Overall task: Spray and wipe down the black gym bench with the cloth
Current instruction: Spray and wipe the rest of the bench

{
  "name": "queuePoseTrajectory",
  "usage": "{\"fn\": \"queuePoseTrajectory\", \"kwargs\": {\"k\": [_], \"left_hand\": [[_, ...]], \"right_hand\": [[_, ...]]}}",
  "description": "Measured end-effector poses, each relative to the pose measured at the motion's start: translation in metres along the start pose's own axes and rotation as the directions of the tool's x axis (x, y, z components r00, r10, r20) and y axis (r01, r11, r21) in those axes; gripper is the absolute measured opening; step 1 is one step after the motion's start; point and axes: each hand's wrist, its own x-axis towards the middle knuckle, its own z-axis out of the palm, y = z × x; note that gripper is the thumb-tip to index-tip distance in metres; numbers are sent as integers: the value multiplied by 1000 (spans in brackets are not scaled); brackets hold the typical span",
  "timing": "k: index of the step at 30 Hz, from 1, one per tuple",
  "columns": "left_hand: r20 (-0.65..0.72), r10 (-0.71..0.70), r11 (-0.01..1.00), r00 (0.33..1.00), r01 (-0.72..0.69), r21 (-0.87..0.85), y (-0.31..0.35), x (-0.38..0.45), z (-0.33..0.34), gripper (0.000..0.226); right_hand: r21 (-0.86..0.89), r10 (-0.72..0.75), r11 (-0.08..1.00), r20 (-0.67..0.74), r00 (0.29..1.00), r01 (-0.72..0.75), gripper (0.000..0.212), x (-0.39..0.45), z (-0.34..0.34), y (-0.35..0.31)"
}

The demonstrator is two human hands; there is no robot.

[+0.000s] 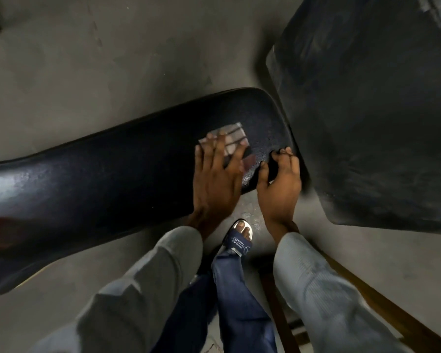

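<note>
The left hand (215,174) lay flat with its palm down and its fingers spread wide. It pressed a cloth (233,143) onto the black bench (112,174). This grip was wide open, so the hand did not hold the cloth; it only pushed it down. The cloth was pale with dark lines in a check pattern. Most of it peeked out past the fingertips, and one small corner showed between the thumb and the first finger. The wrist bent up from a grey sleeve (150,289).

The right hand (280,179) was just beside the left one, near the rounded end of the bench. Its fingers and thumb curled around something small and dark (273,166). This grip was closed on it, but I could not tell what the thing was. The hand rested at the near edge of the bench top.

The bench ran off to the left of both hands, and its top was shiny and bumpy. Another big black pad (367,110) stood just to the right of the right hand. Below the hands, a foot in a dark blue slipper (241,242) stood on the grey floor (87,59).
</note>
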Motion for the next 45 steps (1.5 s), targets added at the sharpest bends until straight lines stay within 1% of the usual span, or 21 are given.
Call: {"fn": "queuePoseTrajectory", "kwargs": {"k": [2,4,6,8,11,16,20,22,24,27,31,32,33,35,37,39,40,41,42,43,45], "left_hand": [[20,101,995,995,-101,3,0,-17,5,65],[13,110,994,994,-110,8,-15,-38,6,66],[-11,17,1000,1000,-17,-4,-36,-62,3,61],[-20,-112,993,993,112,-27,-62,-83,-5,60],[-28,-239,970,971,237,-44,-95,-98,-15,59],[-75,-390,917,918,380,-116,-66,-87,-8,61],[-54,-112,990,992,107,-89,-33,-116,3,74],[-2,-131,989,991,131,-73,-46,-139,5,72],[-28,-283,956,959,280,-90,-75,-153,3,66],[-138,-522,850,842,501,-162,-134,-154,-11,63],[-138,-716,694,684,680,-235,-180,-123,-28,69],[-144,-725,686,673,688,-238,-173,-117,-28,70],[-162,-698,714,697,662,-230,-159,-114,-25,71],[-198,-568,822,799,535,-195,-122,-116,-14,68],[-148,-431,896,890,403,-184,-86,-126,-2,63],[-99,-355,930,929,340,-140,-73,-139,4,63],[-113,-365,927,924,350,-135,-78,-144,5,63],[-155,-426,901,891,403,-160,-91,-149,5,62],[-212,-521,851,827,484,-201,-109,-153,3,62],[-257,-625,780,737,577,-242,-132,-157,0,61],[-266,-778,627,569,720,-296,-183,-159,-9,61]], "right_hand": [[-24,14,1000,11,1000,-14,30,1,-3,-3],[-66,25,998,31,999,-23,36,-2,-4,-7],[-114,-23,993,78,997,32,48,-12,-2,-15],[-177,-164,965,162,973,192,56,-32,7,-23],[-231,-304,900,274,912,369,53,-59,31,-25],[-192,-273,922,290,917,335,48,-57,37,-23],[-177,-260,927,330,908,330,50,-57,34,-28],[-171,-254,933,311,916,317,49,-57,32,-30],[-146,-266,938,278,923,314,48,-58,33,-29],[-129,-273,941,256,927,313,47,-59,36,-28],[-135,-256,946,239,937,293,48,-60,37,-31],[-138,-259,945,236,937,296,48,-60,38,-31],[-144,-260,943,236,936,298,48,-61,39,-31],[-153,-259,942,237,937,299,48,-62,39,-32],[-167,-257,938,247,934,303,48,-61,39,-31],[-176,-263,933,266,927,315,48,-60,39,-29],[-176,-268,931,268,926,320,48,-59,38,-29],[-176,-270,930,267,925,322,48,-59,38,-29],[-178,-269,930,263,927,320,47,-60,39,-29],[-181,-265,931,256,929,316,47,-60,39,-29],[-200,-271,926,241,932,321,47,-62,41,-30]]}}
